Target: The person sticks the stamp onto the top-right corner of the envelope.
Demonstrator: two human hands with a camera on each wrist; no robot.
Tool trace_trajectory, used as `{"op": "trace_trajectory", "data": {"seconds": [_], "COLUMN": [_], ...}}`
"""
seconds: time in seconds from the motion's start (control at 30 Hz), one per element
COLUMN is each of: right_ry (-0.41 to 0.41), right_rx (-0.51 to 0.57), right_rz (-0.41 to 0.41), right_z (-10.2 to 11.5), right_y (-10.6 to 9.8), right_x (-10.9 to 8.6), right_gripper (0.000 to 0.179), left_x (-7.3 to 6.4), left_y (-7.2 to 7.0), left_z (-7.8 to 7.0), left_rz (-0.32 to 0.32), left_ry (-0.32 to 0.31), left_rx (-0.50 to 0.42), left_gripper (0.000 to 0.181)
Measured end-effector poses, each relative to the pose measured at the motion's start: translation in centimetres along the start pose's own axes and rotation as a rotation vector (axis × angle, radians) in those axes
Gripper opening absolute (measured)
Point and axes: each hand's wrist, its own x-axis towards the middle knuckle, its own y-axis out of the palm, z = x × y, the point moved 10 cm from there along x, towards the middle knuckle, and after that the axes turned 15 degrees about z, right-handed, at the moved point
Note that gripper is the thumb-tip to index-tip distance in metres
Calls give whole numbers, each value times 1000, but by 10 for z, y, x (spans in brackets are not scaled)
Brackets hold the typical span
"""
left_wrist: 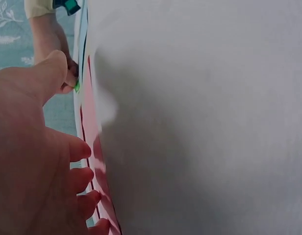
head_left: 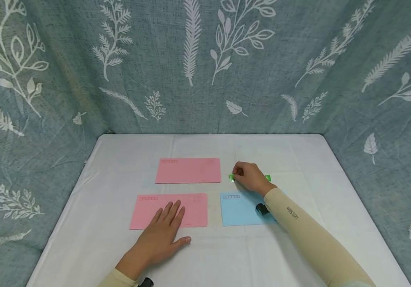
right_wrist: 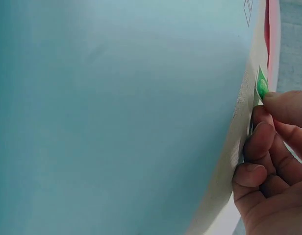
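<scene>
While the left hand lies with straight, slightly spread fingers on the nearer pink envelope, the right hand pinches a green stamp between thumb and curled fingers, right of centre, toward the table's far edge. Green patch shows past the wrist; cannot tell if joined. Other pink envelope closest to far edge; blue envelope nearer the front, partly hidden by the right sleeve.
</scene>
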Motion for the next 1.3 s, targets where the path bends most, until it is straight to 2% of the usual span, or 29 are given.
{"op": "trace_trajectory", "data": {"seconds": [0.47, 0.87, 1.07, 1.3], "right_ry": [15, 38, 17, -7], "right_rx": [7, 67, 83, 103], "right_rz": [-5, 16, 29, 11], "right_z": [-4, -9, -1, 12], "right_y": [-3, -8, -6, -2], "right_x": [0, -2, -4, -5], "right_gripper": [7, 5, 7, 6], "left_x": [7, 11, 12, 17], "left_y": [7, 4, 3, 0], "left_z": [-2, -7, -7, -7], "left_rz": [1, 25, 32, 45], "left_ry": [-1, -16, -17, -51], "left_rx": [30, 35, 34, 28], "left_gripper": [90, 91, 92, 91]}}
